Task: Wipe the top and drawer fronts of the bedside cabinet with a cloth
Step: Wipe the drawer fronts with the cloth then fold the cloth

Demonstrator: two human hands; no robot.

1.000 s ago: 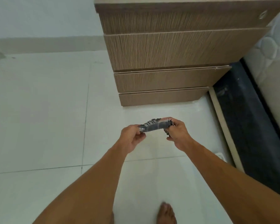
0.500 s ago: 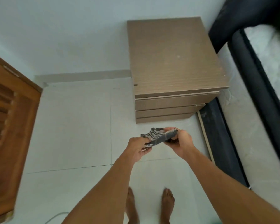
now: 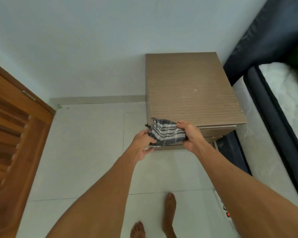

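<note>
Stretching between two hands, one striped cloth (image 3: 166,133) is gripped by the left hand (image 3: 143,145) and right hand (image 3: 189,136). One bedside cabinet (image 3: 193,90) is observed; two drawer fronts (image 3: 217,130) are visible.

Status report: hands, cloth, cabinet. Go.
Left hand and right hand both gripping the striped cloth, stretched between them. Cloth held in front of the bedside cabinet, not yet on it. Cabinet top bare, nothing in the way.
</note>
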